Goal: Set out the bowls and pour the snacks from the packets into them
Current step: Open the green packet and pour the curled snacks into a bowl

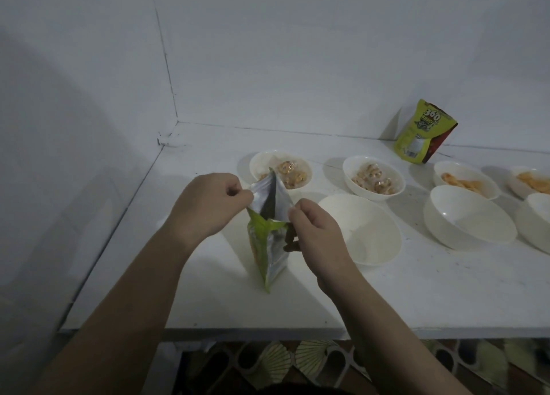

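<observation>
Head cam: my left hand [208, 205] and right hand [312, 231] each pinch one lip of the green packet [269, 246], pulling the mouth apart. Packet stands upright on the bench [208, 305], just left of the empty bowl [361, 231]. Foil film looks light, thin, crinkly and slick, so it likely slips and collapses. Best grip: near the top seam to open, then mid-body to tip. Far row of bowls already holds snacks [290, 173]; second packet [424, 131] leans on the back wall.
</observation>
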The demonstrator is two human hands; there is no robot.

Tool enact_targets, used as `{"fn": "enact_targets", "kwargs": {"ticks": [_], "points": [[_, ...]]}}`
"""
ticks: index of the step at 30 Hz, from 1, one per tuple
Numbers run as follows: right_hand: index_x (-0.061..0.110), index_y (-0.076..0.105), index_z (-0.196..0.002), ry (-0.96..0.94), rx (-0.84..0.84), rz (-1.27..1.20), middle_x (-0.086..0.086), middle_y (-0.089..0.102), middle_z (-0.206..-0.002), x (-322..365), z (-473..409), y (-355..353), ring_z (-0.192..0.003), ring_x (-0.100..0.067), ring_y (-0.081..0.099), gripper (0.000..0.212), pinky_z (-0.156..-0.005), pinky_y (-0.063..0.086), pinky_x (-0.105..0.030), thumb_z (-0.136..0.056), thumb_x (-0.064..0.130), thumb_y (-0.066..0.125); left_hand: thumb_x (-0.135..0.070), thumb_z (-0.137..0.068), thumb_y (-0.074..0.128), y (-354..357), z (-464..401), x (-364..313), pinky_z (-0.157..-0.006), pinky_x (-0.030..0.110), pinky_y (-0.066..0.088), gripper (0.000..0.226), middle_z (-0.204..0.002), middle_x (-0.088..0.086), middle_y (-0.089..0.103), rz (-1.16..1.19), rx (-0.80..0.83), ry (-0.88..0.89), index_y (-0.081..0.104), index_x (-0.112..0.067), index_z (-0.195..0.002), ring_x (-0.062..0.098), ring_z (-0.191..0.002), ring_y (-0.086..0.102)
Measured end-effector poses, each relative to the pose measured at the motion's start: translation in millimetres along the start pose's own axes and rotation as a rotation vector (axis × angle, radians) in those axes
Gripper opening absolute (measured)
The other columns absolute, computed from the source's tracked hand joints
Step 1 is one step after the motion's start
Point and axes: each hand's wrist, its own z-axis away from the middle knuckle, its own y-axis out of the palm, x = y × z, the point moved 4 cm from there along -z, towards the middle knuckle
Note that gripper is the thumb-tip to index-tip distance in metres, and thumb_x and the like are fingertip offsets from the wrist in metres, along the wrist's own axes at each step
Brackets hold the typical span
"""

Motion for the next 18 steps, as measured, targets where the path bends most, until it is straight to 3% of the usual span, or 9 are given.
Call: {"fn": "enact_targets", "kwargs": {"ticks": [2, 6, 8, 11, 13, 16, 18], "points": [[-0.005, 0.042, -0.077, -0.012, -0.027, 0.014, -0.014, 0.048, -0.072, 0.4, 0.9, 2.7, -0.061, -0.018, 0.050, 0.028, -0.066, 0.058, -0.046, -0.098, 0.014, 0.046, -0.030, -0.082, 0.056, -1.9, -0.3, 0.7, -0.055, 0.030, 0.035, 0.026, -0.069, 0.012, 0.059, -0.068, -0.054, -0.018, 0.059, -0.006, -0.074, 0.021, -0.058, 0.045], [0.001, 0.040, -0.071, -0.068, -0.024, 0.027, -0.010, 0.048, -0.065, 6.9, -1.4, 5.4, -0.055, -0.015, 0.055, 0.028, -0.069, 0.056, -0.059, -0.096, 0.012, 0.047, -0.031, -0.085, 0.052, 2.0, 6.5, -11.0, -0.054, 0.029, 0.036, 0.023, -0.065, 0.005, 0.058, -0.115, -0.104, 0.003, 0.057, -0.013, -0.072, 0.021, -0.059, 0.049], [-0.002, 0.042, -0.074, -0.107, -0.025, 0.054, -0.012, 0.051, -0.065, 10.1, -2.0, 6.5, -0.054, -0.013, 0.057, 0.026, -0.068, 0.054, -0.060, -0.096, 0.012, 0.047, -0.032, -0.088, 0.050, 6.5, 11.2, -22.4, -0.052, 0.029, 0.035, 0.023, -0.065, 0.002, 0.057, -0.113, -0.111, 0.053, 0.054, -0.017, -0.071, 0.019, -0.059, 0.051], [-0.002, 0.048, -0.077, -0.149, -0.029, 0.085, -0.021, 0.061, -0.073, 13.8, -1.0, 8.9, -0.063, -0.029, 0.065, 0.028, -0.067, 0.055, -0.057, -0.098, 0.017, 0.048, -0.043, -0.089, 0.053, 13.5, 11.0, -28.1, -0.053, 0.029, 0.034, 0.028, -0.065, -0.004, 0.058, -0.093, -0.058, 0.045, 0.049, -0.022, -0.071, 0.017, -0.063, 0.054], [-0.002, 0.049, -0.077, -0.161, -0.022, 0.120, -0.023, 0.060, -0.075, 15.9, 0.9, 9.1, -0.065, -0.031, 0.066, 0.029, -0.066, 0.055, -0.055, -0.099, 0.016, 0.047, -0.036, -0.087, 0.057, 14.6, 7.3, -23.6, -0.053, 0.029, 0.033, 0.025, -0.065, -0.003, 0.055, -0.096, -0.015, 0.046, 0.048, -0.021, -0.070, 0.020, -0.064, 0.053], [0.005, 0.043, -0.068, -0.181, -0.062, 0.116, -0.020, 0.054, -0.067, 17.9, 2.1, 2.5, -0.052, -0.013, 0.058, 0.029, -0.063, 0.055, -0.056, -0.096, 0.011, 0.047, -0.020, -0.085, 0.054, 0.2, 5.7, -20.6, -0.049, 0.027, 0.031, 0.018, -0.060, 0.002, 0.051, -0.087, -0.200, 0.083, 0.049, -0.013, -0.069, 0.020, -0.057, 0.047], [0.008, 0.043, -0.068, -0.197, -0.086, 0.077, -0.016, 0.052, -0.066, 18.3, 0.5, -1.2, -0.055, -0.014, 0.057, 0.030, -0.064, 0.057, -0.055, -0.097, 0.010, 0.046, -0.017, -0.089, 0.050, -8.2, 8.9, -23.8, -0.048, 0.028, 0.029, 0.021, -0.058, 0.002, 0.046, -0.023, -0.377, 0.105, 0.045, -0.011, -0.070, 0.017, -0.053, 0.040]]}}
